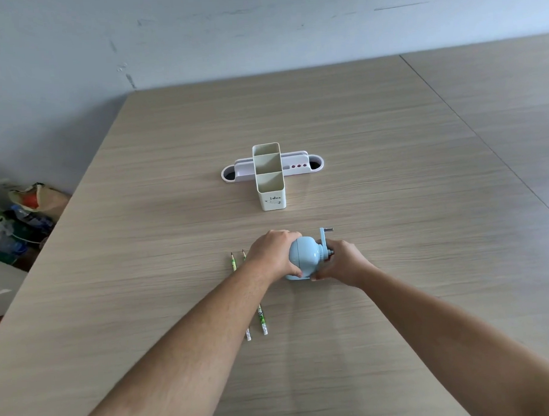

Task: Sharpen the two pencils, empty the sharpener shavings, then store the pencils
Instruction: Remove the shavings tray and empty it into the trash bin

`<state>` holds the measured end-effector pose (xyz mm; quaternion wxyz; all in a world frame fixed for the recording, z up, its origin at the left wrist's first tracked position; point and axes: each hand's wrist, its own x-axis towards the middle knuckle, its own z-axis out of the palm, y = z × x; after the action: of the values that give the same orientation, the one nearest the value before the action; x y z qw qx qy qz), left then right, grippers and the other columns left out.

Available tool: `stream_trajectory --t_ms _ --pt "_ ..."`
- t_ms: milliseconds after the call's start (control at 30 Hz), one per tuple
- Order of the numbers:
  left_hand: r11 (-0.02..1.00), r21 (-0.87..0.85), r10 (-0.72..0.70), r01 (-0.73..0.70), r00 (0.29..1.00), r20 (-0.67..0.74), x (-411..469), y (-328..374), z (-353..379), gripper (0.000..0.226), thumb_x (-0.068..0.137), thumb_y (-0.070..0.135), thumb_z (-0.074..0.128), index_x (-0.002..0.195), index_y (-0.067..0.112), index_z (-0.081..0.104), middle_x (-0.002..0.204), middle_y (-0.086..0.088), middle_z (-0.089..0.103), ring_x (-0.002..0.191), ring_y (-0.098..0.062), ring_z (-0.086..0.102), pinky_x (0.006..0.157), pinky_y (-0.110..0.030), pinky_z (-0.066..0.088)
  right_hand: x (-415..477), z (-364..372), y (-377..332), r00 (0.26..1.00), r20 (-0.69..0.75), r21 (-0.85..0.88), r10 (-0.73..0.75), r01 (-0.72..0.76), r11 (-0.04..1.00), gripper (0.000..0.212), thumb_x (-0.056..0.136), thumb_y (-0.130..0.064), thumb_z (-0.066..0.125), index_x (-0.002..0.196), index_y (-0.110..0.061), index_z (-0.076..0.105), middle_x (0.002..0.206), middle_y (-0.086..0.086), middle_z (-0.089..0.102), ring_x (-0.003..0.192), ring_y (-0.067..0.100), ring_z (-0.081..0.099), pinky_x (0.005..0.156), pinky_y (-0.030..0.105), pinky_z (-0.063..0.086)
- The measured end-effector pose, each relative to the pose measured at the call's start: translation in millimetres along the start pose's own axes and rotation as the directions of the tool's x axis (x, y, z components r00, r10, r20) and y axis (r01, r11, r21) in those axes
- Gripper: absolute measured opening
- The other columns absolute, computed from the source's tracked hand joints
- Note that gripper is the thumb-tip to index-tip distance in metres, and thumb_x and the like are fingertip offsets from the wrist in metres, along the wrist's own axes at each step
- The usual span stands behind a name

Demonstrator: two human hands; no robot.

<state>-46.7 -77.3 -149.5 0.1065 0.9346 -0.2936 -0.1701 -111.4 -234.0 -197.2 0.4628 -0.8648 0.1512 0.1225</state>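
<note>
A round light-blue crank sharpener (304, 257) stands on the wooden table (390, 172). My left hand (273, 254) wraps its left side and my right hand (339, 263) grips its right side and base, below the upright crank handle (325, 237). Two green-patterned pencils (261, 317) lie side by side on the table left of the sharpener, tips pointing away, their middles hidden under my left forearm. A cream three-compartment pencil holder (271, 192) stands farther back, in front of a white oblong tray (299, 166).
The table's left edge runs diagonally, with bags and clutter (21, 213) on the floor beyond it. A seam to a second table (482, 144) crosses the right side. A pale wall stands behind.
</note>
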Motion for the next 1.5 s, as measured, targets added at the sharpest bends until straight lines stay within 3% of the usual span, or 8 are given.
stream_trajectory --t_ms 433,600,700,867,1000,1167,1300,1500 --pt "1.000 0.021 -0.001 0.001 1.000 0.021 3 0 0 0.065 0.062 0.034 0.085 0.121 0.026 0.058 0.116 0.003 0.065 0.112 -0.022 0.056 0.085 -0.034 0.046 -40 -73 43 0.993 -0.118 -0.119 -0.015 0.001 0.993 0.059 0.060 -0.014 0.084 0.115 -0.024 0.064 0.079 -0.026 0.054 0.081 0.012 0.052 0.064 0.013 0.040" --pt "0.982 0.188 0.020 -0.025 0.999 0.029 -5 10 -5 0.115 0.054 0.053 0.084 0.149 0.024 0.025 0.151 0.005 0.038 0.139 -0.014 0.037 0.110 -0.036 0.032 -51 -97 18 0.986 -0.134 -0.120 -0.101 0.085 0.989 0.060 0.059 -0.016 0.085 0.114 -0.029 0.063 0.085 -0.026 0.059 0.085 0.013 0.054 0.065 0.015 0.040" --pt "0.999 0.029 0.042 -0.041 0.998 -0.050 -13 20 -20 0.120 0.053 0.052 0.086 0.150 0.023 0.022 0.155 0.005 0.032 0.142 -0.014 0.033 0.113 -0.035 0.031 -49 -105 -12 0.975 -0.122 -0.120 -0.184 0.170 0.978 0.058 0.059 -0.017 0.085 0.111 -0.031 0.064 0.083 -0.027 0.059 0.081 0.009 0.052 0.064 0.015 0.039" --pt "0.922 -0.387 -0.103 -0.010 0.958 -0.269 -53 5 -58 0.092 0.053 0.029 0.093 0.134 0.022 0.050 0.133 0.004 0.060 0.123 -0.012 0.055 0.100 -0.025 0.042 -29 -78 -88 0.924 0.034 -0.123 -0.382 0.383 0.916 0.060 0.059 -0.016 0.085 0.113 -0.029 0.062 0.089 -0.028 0.059 0.077 0.003 0.051 0.063 0.013 0.045" --pt "0.853 -0.508 -0.358 0.125 0.848 -0.392 -130 -43 -68 0.069 0.058 0.021 0.091 0.120 0.018 0.062 0.113 0.001 0.069 0.105 -0.013 0.062 0.089 -0.024 0.048 -20 -10 -152 0.818 0.237 -0.109 -0.524 0.559 0.822 0.064 0.057 -0.016 0.086 0.115 -0.027 0.062 0.098 -0.014 0.065 0.074 0.002 0.052 0.069 0.018 0.041" --pt "0.730 -0.592 -0.648 0.341 0.623 -0.439 -267 -112 -60 0.066 0.060 0.026 0.090 0.120 0.019 0.062 0.113 0.003 0.069 0.104 -0.011 0.061 0.090 -0.026 0.049 -53 116 -234 0.583 0.527 0.036 -0.618 0.712 0.702 0.068 0.061 -0.020 0.086 0.122 -0.023 0.059 0.113 -0.011 0.064 0.090 0.010 0.058 0.070 0.016 0.042" --pt "0.634 -0.606 -0.773 0.480 0.419 -0.477 -389 -149 -36 0.063 0.060 0.030 0.089 0.117 0.019 0.064 0.114 0.004 0.069 0.104 -0.012 0.061 0.090 -0.026 0.048 -116 222 -284 0.382 0.746 0.201 -0.546 0.653 0.730 0.062 0.075 -0.020 0.076 0.131 -0.023 0.050 0.126 -0.007 0.056 0.109 0.013 0.058 0.083 0.024 0.052" --pt "0.469 -0.709 -0.881 0.526 0.223 -0.417 -546 -201 9 0.055 0.061 0.025 0.089 0.111 0.023 0.066 0.108 0.012 0.069 0.096 0.000 0.058 0.082 -0.007 0.040 -202 378 -326 0.185 0.861 0.340 -0.473 0.481 0.808 0.021 0.095 -0.013 0.050 0.114 -0.021 0.056 0.112 0.010 0.064 0.088 0.010 0.067 0.072 0.018 0.057"
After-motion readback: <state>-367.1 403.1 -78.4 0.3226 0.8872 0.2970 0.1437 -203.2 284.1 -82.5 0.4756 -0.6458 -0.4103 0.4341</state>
